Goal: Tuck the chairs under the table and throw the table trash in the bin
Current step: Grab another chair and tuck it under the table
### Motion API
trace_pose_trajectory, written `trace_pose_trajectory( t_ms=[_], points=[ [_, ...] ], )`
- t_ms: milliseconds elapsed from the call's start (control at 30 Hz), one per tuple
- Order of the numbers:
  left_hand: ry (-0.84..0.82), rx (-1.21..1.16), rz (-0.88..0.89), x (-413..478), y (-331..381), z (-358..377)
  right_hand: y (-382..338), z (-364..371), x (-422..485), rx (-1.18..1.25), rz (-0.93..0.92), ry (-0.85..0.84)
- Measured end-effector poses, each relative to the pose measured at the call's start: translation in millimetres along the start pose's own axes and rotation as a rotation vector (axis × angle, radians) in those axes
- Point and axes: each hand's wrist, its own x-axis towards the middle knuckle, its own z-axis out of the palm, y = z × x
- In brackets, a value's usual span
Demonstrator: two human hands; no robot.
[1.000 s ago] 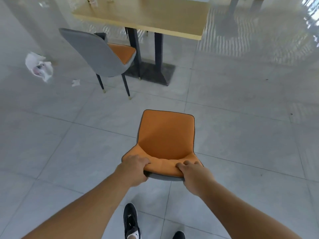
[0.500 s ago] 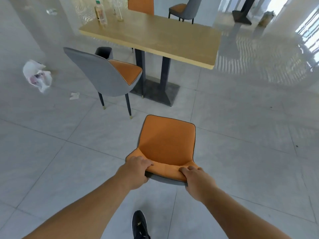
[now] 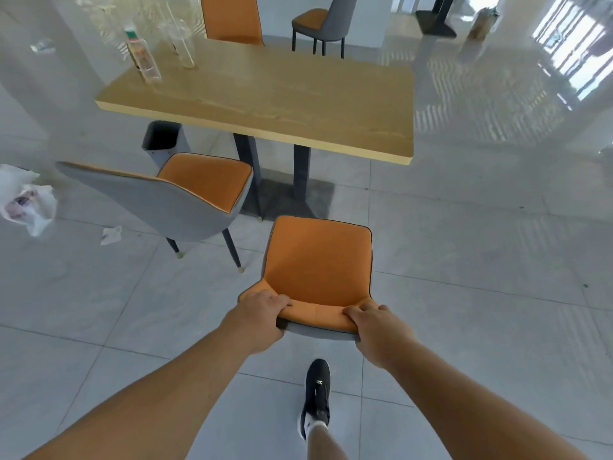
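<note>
we grip the chair (image 3: 318, 263) backrest, left hand (image 3: 260, 315) and right hand (image 3: 381, 330) fingers curled tight around it, seat pointing toward the table (image 3: 265, 94).

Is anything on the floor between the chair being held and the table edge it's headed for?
Nothing visible. Both hands, left and right, grip the backrest of the held chair, and bare tile lies between it and the table. The second chair stands off to its left.
</note>
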Motion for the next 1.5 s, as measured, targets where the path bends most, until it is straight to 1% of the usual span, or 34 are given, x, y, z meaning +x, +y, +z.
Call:
trace_pose_trajectory(
  t_ms=[167,367,633,733,800,867,933,1000,1067,1133,1167,1300,1367,1500],
  points=[
    [0.024,-0.006,-0.005,82.0,-19.2,-50.7,7.7,-47.8,86.5,0.015,0.003,0.031],
    [0.009,-0.011,0.002,157.9,-36.7,-100.8,12.3,-100.0,165.7,0.040,0.033,0.006],
    [-0.016,-0.016,0.076,196.1,-77.6,-137.4,-20.2,-120.9,206.8,0.042,0.130,-0.017],
    [-0.116,-0.026,0.140,197.5,-99.5,-151.2,-37.4,-123.3,206.1,-0.061,0.258,-0.083],
    [-0.129,0.036,0.182,193.6,-122.8,-167.0,-60.8,-127.4,204.3,-0.104,0.329,-0.116],
    [-0.082,0.160,0.202,187.6,-158.0,-188.0,-101.4,-132.7,208.8,-0.072,0.300,-0.111],
    [-0.015,0.283,0.167,181.7,-205.0,-214.0,-151.2,-136.1,223.7,-0.032,0.229,-0.044],
    [0.030,0.374,0.078,179.8,-256.9,-240.3,-196.1,-137.6,244.3,0.000,0.187,0.007],
    [0.060,0.423,-0.029,179.1,-308.7,-257.6,-227.8,-137.4,265.2,-0.009,0.177,0.016],
    [0.064,0.450,-0.101,176.9,-349.0,-262.2,-243.8,-135.9,280.5,-0.034,0.201,0.023],
    [0.076,0.457,-0.105,176.3,-362.3,-260.5,-246.7,-133.7,285.5,-0.052,0.214,0.039],
    [0.170,0.451,0.063,178.7,-382.1,-247.1,-246.4,-124.0,292.4,-0.133,0.258,0.134],
    [0.214,0.449,0.126,180.4,-385.4,-246.6,-247.3,-121.4,293.5,-0.152,0.268,0.125],
    [0.241,0.430,0.202,181.7,-388.1,-251.8,-247.0,-120.4,295.1,-0.170,0.231,0.142]
  ],
)
